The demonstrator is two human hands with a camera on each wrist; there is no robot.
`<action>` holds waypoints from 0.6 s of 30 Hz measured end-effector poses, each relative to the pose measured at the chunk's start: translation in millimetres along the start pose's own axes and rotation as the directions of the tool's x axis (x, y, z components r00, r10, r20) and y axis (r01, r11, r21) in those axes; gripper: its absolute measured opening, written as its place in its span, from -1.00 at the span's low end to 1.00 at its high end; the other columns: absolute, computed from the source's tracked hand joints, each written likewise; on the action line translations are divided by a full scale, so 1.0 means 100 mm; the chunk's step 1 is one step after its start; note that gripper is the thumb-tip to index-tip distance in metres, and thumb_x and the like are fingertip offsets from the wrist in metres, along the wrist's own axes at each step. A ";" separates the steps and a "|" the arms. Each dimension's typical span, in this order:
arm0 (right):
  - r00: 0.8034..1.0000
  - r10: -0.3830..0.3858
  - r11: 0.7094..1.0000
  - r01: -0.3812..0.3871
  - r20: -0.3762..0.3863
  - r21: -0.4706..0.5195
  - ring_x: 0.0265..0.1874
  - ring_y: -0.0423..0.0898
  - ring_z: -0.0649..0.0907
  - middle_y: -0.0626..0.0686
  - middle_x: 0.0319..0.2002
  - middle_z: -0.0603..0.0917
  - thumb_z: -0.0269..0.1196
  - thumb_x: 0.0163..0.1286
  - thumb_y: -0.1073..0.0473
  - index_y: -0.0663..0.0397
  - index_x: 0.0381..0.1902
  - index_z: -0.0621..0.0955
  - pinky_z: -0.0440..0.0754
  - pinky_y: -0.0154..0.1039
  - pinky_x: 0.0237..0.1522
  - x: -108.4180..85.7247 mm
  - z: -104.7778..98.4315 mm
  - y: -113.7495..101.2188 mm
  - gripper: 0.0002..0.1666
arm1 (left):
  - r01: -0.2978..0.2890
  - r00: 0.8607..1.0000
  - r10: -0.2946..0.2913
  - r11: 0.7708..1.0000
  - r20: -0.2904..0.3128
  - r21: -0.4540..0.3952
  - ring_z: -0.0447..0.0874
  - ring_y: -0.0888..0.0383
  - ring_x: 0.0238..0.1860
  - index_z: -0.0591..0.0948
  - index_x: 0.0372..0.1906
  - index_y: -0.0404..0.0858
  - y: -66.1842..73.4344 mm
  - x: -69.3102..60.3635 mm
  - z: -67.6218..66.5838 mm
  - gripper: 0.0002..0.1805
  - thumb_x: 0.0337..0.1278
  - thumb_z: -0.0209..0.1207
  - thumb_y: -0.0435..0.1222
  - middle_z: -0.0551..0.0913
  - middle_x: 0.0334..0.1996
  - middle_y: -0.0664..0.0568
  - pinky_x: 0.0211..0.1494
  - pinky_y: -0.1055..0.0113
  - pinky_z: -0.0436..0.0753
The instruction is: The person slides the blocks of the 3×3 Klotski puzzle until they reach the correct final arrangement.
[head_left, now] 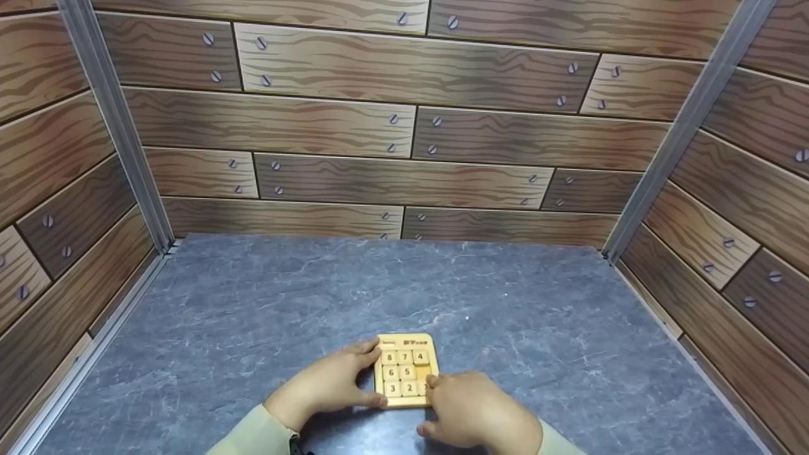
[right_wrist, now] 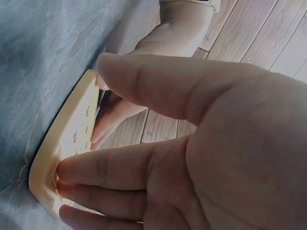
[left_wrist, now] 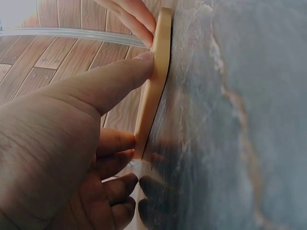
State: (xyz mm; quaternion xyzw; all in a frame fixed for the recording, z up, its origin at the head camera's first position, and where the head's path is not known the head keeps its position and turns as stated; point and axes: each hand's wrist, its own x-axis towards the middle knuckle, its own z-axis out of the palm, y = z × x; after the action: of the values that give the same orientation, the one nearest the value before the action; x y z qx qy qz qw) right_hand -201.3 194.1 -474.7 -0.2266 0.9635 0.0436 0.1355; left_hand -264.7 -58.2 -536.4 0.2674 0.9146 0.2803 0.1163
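A yellow sliding number puzzle [head_left: 402,402] lies flat on the table, its rows reading 8 7 4, then 6 5 and a gap at the right, then 3 2 and a tile partly covered by a fingertip. My left hand [head_left: 332,382] grips the puzzle's left side, thumb at the lower left corner and fingers at the upper left. In the left wrist view, the thumb of my left hand [left_wrist: 62,120] presses the frame's edge [left_wrist: 156,86]. My right hand [head_left: 477,407] touches the lower right tile with straight fingers; its thumb stands apart from the frame in the right wrist view.
The blue-grey marbled table [head_left: 284,291] extends behind and to both sides of the puzzle. Wood-patterned walls [head_left: 328,126] with metal corner posts [head_left: 120,126] enclose it at the back, left and right.
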 end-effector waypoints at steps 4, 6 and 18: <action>1.000 0.007 1.000 -0.007 0.011 0.004 0.41 0.23 0.77 0.06 0.54 0.71 0.45 0.44 -0.44 0.03 0.43 0.76 0.75 0.26 0.46 0.05 0.01 0.04 -0.14 | -0.003 1.000 0.003 1.000 -0.001 0.000 0.29 -0.23 0.81 0.44 0.71 -0.28 0.00 0.00 -0.01 0.14 0.19 0.57 0.24 0.29 0.82 -0.05 0.85 -0.28 0.31; 1.000 0.018 1.000 -0.018 0.007 0.012 0.55 0.22 0.67 0.06 0.62 0.63 0.44 0.45 -0.42 0.06 0.53 0.68 0.69 0.29 0.55 0.08 0.03 0.07 -0.07 | -0.002 1.000 0.002 1.000 -0.004 -0.001 0.28 -0.23 0.81 0.44 0.71 -0.28 0.00 0.00 -0.01 0.14 0.19 0.57 0.24 0.29 0.82 -0.04 0.85 -0.28 0.31; 1.000 0.030 0.997 -0.030 -0.004 0.065 0.76 0.16 0.43 0.07 0.74 0.47 0.46 0.45 -0.39 0.14 0.63 0.57 0.52 0.27 0.71 0.17 0.09 0.16 0.03 | 0.000 1.000 0.000 1.000 -0.007 -0.002 0.28 -0.23 0.81 0.44 0.71 -0.28 -0.01 0.00 0.02 0.15 0.18 0.57 0.25 0.30 0.82 -0.04 0.85 -0.29 0.31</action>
State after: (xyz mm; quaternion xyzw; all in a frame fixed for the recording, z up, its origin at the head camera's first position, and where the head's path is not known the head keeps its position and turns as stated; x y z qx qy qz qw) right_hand -221.2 201.8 -487.5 -0.2078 0.9680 0.0137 0.1398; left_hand -264.7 -58.3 -538.4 0.2664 0.9146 0.2822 0.1132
